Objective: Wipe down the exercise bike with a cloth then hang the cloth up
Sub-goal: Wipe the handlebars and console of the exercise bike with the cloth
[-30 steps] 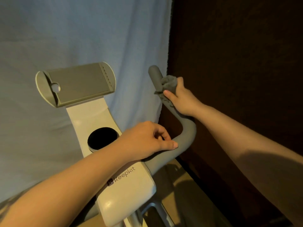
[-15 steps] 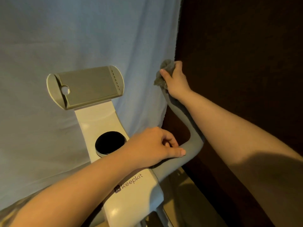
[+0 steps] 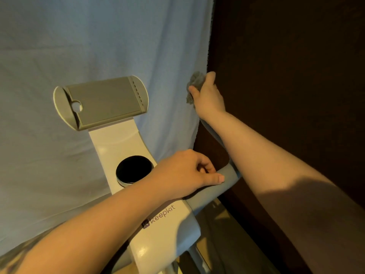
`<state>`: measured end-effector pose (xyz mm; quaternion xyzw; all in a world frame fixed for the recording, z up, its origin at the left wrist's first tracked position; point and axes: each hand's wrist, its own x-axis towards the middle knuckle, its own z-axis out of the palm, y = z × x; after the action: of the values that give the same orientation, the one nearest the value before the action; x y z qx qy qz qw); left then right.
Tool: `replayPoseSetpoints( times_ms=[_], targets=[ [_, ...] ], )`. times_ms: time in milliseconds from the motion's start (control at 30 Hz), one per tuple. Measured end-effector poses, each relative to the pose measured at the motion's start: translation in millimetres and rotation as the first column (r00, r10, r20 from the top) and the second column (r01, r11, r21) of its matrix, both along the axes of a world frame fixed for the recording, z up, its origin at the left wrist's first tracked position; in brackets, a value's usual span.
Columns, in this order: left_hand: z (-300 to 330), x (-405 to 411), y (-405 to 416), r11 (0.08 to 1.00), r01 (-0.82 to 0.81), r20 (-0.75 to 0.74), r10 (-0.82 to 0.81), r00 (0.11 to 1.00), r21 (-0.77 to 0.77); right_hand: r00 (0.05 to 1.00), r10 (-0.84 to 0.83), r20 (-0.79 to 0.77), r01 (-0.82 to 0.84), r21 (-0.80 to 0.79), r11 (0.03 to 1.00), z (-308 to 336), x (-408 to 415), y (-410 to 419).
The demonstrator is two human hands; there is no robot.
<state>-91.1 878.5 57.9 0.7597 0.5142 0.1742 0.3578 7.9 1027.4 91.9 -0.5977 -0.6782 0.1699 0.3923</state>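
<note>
Pale sheet (image 3: 79, 46) hung behind, dark wall (image 3: 286, 66) to the right. Cream exercise bike (image 3: 162, 224) in front, tablet tray (image 3: 102, 101) above, grey handlebar (image 3: 215, 190) curving right. Left hand (image 3: 185, 175) curled round handlebar, likely steadying it. Right hand (image 3: 207, 95) gripping bunched cloth (image 3: 195, 84) around handlebar tip, wiping.

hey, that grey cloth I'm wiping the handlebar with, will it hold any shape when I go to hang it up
Probably not. The grey cloth bunches into soft folds in your right hand, so it looks floppy and should drape. It seems light, since one hand grips it easily at the handlebar end.
</note>
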Motion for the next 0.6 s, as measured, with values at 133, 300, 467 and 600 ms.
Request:
replayPoseSetpoints(
  times_ms=[133,300,467,600],
  targets=[
    [-1,1,1,1.0,0.004,-0.011,-0.004,1.0,0.029,0.908,-0.082,0.412,0.088,0.003,0.996,-24,26,-29],
    [-1,0,-1,1.0,-0.003,0.006,0.003,1.0,0.007,0.978,-0.007,0.206,0.014,-0.03,0.999,10,9,0],
    [0,0,-2,1.0,0.001,-0.005,-0.001,1.0,0.015,0.982,-0.013,0.189,0.006,0.038,0.999,-9,5,-8],
    [0,0,-1,1.0,0.011,-0.013,-0.011,1.0,0.023,0.86,-0.093,0.501,0.074,0.057,0.996,-27,29,-32]
  ],
)
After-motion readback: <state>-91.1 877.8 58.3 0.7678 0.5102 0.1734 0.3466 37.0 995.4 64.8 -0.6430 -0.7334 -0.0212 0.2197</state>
